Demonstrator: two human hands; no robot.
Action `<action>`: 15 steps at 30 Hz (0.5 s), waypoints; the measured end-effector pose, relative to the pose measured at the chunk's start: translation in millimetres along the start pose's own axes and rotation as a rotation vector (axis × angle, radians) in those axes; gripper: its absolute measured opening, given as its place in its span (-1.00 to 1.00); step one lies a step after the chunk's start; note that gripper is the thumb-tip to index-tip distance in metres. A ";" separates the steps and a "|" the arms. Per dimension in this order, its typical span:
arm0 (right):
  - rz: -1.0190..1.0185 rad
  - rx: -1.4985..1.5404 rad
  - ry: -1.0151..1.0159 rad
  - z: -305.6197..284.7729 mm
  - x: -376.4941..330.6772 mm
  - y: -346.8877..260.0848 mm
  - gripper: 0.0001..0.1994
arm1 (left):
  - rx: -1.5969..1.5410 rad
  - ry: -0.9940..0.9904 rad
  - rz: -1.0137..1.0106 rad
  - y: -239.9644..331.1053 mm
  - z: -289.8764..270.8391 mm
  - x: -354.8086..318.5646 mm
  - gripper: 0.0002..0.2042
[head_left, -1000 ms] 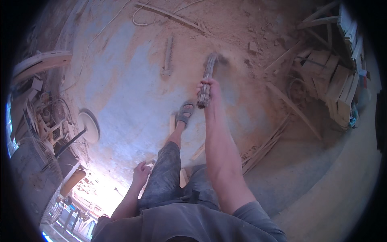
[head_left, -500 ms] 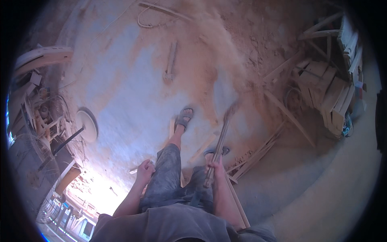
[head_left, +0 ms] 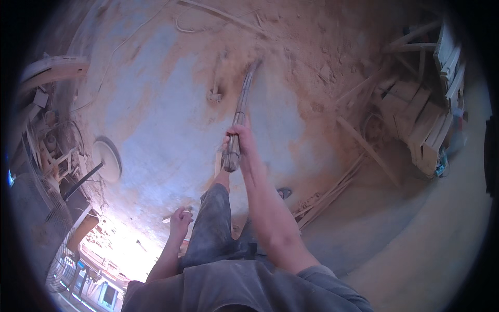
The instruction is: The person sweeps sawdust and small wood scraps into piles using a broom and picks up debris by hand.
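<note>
My right hand (head_left: 241,139) is wrapped round the thick near end of a long brown stick broom (head_left: 242,99), which looks like a bundle of thin sticks. The broom slants away from me, and its far end is blurred against the dusty floor (head_left: 171,125). Low by my left leg, my left hand (head_left: 181,221) is closed with curled fingers; whatever lies in them is too small to make out. Just beside it shows a short pale strip (head_left: 166,220). Beyond the broom's left side lies a dusty T-shaped piece (head_left: 214,96).
On the left are a round disc-shaped base (head_left: 107,159) with a dark pole and a wire fan guard (head_left: 61,260). Wooden boards and a crate-like stack (head_left: 410,112) stand at the right, with loose planks (head_left: 369,151) nearer. A long strip (head_left: 223,14) lies at the far side.
My right hand has swung the broom forward and to the left, from beside my right leg to out ahead of me. My left hand has shifted slightly left and down.
</note>
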State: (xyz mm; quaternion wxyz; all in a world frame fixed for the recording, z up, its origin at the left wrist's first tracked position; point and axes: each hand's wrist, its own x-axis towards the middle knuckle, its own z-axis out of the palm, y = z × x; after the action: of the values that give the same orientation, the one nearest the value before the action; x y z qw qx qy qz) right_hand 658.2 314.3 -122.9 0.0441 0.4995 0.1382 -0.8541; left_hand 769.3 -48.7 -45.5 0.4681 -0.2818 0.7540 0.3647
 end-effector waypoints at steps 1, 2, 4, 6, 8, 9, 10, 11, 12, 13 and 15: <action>-0.052 -0.126 -0.006 -0.3 -15.9 -3.7 -0.31 | -0.016 0.009 0.012 0.0 2.0 -0.5 -0.43; -0.110 -0.251 -0.015 -0.8 -34.1 -6.1 -0.16 | -0.031 0.017 0.030 0.7 1.8 0.3 -0.45; -0.126 -0.367 0.044 -36.5 -59.3 1.3 0.01 | -0.007 0.004 0.043 -2.2 8.1 7.6 -0.43; -0.028 -0.217 0.141 -80.0 -99.3 8.8 -0.03 | 0.014 -0.005 0.045 -4.2 6.3 11.5 -0.42; -0.002 -0.096 0.264 -130.6 -129.3 0.6 -0.16 | 0.001 -0.023 0.048 14.0 10.6 7.7 -0.38; -0.030 -0.038 0.348 -149.6 -137.0 -2.2 -0.35 | 0.003 -0.036 0.047 24.1 11.5 4.9 -0.36; -0.054 0.026 0.426 -165.7 -135.7 -4.0 -0.54 | 0.009 -0.003 0.045 31.3 7.7 1.2 -0.36; 0.008 0.104 0.405 -203.1 -115.9 -9.9 -0.66 | 0.013 0.009 0.050 38.2 11.0 0.2 -0.36; 0.037 0.178 0.413 -265.3 -97.6 -25.9 -0.77 | 0.014 -0.025 0.056 47.0 34.4 5.2 -0.35; 0.091 0.263 0.405 -304.3 -89.0 -32.6 -0.89 | 0.021 -0.035 0.061 55.7 47.7 5.5 -0.35; 0.040 0.393 0.086 -266.2 -38.8 -66.5 -0.89 | 0.051 0.008 0.065 68.0 57.4 -2.5 -0.33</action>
State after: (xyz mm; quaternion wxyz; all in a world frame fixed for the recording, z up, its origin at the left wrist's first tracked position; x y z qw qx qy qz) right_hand 887.2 450.1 -199.8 -0.0431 0.5370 -0.0393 -0.8416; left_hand 746.9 37.3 -40.7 0.4600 -0.2468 0.7735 0.3594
